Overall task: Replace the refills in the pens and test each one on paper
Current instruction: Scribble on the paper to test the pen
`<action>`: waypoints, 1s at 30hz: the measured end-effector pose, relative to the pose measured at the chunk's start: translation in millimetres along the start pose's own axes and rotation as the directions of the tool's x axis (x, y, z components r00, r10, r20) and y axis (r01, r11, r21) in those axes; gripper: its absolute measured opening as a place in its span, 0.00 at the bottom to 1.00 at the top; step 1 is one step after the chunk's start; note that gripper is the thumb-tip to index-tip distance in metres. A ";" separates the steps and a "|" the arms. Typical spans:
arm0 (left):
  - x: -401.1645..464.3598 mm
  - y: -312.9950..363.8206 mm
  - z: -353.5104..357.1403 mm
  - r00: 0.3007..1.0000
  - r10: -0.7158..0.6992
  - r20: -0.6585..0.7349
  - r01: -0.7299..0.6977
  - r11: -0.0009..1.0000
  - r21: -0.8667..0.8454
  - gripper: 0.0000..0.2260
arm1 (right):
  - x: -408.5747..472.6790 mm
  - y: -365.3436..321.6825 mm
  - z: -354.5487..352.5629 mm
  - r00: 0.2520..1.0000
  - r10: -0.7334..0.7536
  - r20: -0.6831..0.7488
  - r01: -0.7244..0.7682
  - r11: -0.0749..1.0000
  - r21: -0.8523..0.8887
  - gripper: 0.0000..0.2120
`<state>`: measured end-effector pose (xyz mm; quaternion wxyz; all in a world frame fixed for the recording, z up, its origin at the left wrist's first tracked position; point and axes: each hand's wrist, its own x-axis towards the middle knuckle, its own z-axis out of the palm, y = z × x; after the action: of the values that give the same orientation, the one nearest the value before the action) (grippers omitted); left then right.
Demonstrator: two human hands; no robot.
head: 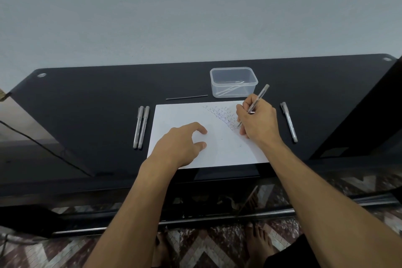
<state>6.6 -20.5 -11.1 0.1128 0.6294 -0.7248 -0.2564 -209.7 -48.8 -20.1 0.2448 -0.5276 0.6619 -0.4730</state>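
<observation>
Gripping a pen (pixel 254 104) in a writing hold, the right hand (pixel 258 123) is pressing the pen tip against the paper (pixel 185 115) at the lower end of a slanting block of handwritten lines (pixel 224 115). The right fingers (pixel 241 113) are pinching the clear barrel near its lower part, and the capped end is pointing up and away toward the box (pixel 233 82). The heel of the right hand is resting on the paper's right side.

The left hand (pixel 180 143) is lying palm down on the middle of the paper, holding nothing. Its fingers (pixel 199 129) are loosely curled and slightly spread, with the fingertips and thumb touching the sheet.

The paper is lying flat on the dark desk (pixel 87 98), near its front edge. Two pens (pixel 141 127) are lying side by side, touching, just left of the paper. One more pen (pixel 288 122) is lying right of the paper, apart from it. A thin dark refill (pixel 186 97) is lying on the desk just beyond the paper's far edge, roughly parallel to it. The clear plastic box is sitting open beyond the paper's far right corner and is holding several thin clear tubes (pixel 230 89); what they are cannot be told.
</observation>
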 end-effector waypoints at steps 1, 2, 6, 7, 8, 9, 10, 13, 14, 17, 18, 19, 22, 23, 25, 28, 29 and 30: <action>-0.2 0.1 -0.1 1.000 -0.003 0.002 0.003 1.000 0.000 0.12 | 0.0 0.0 0.2 1.000 0.003 0.000 -0.003 1.000 -0.002 0.12; -0.3 0.2 -0.3 1.000 -0.006 0.004 0.006 1.000 -0.003 0.12 | 0.0 -0.4 0.2 1.000 0.006 -0.002 -0.006 1.000 -0.007 0.12; -1.1 1.7 -1.1 1.000 -0.012 0.006 0.012 1.000 -0.001 0.11 | -0.8 -0.8 0.7 1.000 0.006 -0.006 -0.006 1.000 -0.001 0.11; -1.8 2.0 -1.3 1.000 -0.013 0.010 0.013 1.000 -0.004 0.11 | -0.6 -0.7 0.0 1.000 0.013 -0.016 -0.013 1.000 0.009 0.12; -2.4 2.5 -1.5 1.000 -0.014 0.015 0.014 1.000 -0.007 0.11 | -0.1 -0.8 -1.1 0.999 0.024 -0.033 -0.023 0.999 0.031 0.12; -2.8 3.0 -1.6 1.000 -0.016 0.018 0.016 1.000 -0.011 0.11 | 0.3 -1.5 -2.2 0.998 0.032 -0.053 -0.029 0.997 0.065 0.13; -2.9 3.6 -1.9 1.000 -0.019 0.015 0.019 1.000 -0.021 0.12 | 1.1 -2.6 -3.2 0.997 0.036 -0.071 -0.029 0.994 0.106 0.14; -6.3 7.1 -6.9 0.999 -0.024 -0.028 0.021 0.996 -0.091 0.13 | 1.7 -7.6 -2.7 0.996 0.034 -0.079 -0.015 0.973 0.231 0.13; -8.1 8.7 -9.8 0.999 -0.026 -0.042 0.020 0.989 -0.146 0.15 | 1.4 -9.3 -1.1 0.997 0.028 -0.066 -0.009 0.964 0.267 0.12; -11.5 11.1 -17.9 0.998 -0.006 -0.067 -0.014 0.957 -0.291 0.21 | -1.5 -15.1 6.1 1.000 0.011 0.010 -0.014 0.935 0.354 0.05; -11.8 11.2 -19.7 0.997 0.013 -0.079 -0.036 0.954 -0.297 0.22 | -3.0 -18.1 8.9 0.999 0.010 0.032 -0.021 0.928 0.371 0.04; -11.9 11.0 -20.8 0.996 0.028 -0.090 -0.053 0.957 -0.287 0.24 | -4.9 -21.7 11.3 0.999 0.011 0.047 -0.029 0.922 0.386 0.04; -9.3 8.3 -20.4 0.993 0.022 -0.117 -0.053 0.964 -0.260 0.31 | -12.9 -36.3 14.1 0.996 -0.002 0.092 -0.039 0.895 0.444 0.06; -8.1 7.5 -19.6 0.991 0.022 -0.133 -0.057 0.962 -0.268 0.33 | -15.9 -41.0 13.8 0.993 -0.017 0.116 -0.037 0.894 0.447 0.06; -6.1 8.6 -18.7 0.985 0.023 -0.173 -0.077 0.947 -0.311 0.37 | -21.4 -47.5 11.5 0.984 -0.053 0.172 -0.024 0.908 0.417 0.07; -5.2 11.9 -18.0 0.975 0.027 -0.220 -0.111 0.920 -0.376 0.41 | -25.7 -49.7 9.8 0.968 -0.094 0.232 -0.007 0.916 0.401 0.07; -5.2 12.4 -17.5 0.973 0.031 -0.229 -0.119 0.916 -0.384 0.42 | -26.5 -49.7 9.4 0.964 -0.106 0.245 0.001 0.919 0.394 0.06; -4.9 13.1 -17.1 0.972 0.033 -0.233 -0.126 0.909 -0.398 0.42 | -27.0 -49.3 9.6 0.959 -0.118 0.256 0.010 0.923 0.385 0.06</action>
<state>4.6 -18.7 10.8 0.3323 0.5862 -0.6630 -0.3262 -170.1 -27.0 14.7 0.4159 -0.5522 0.4995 -0.5221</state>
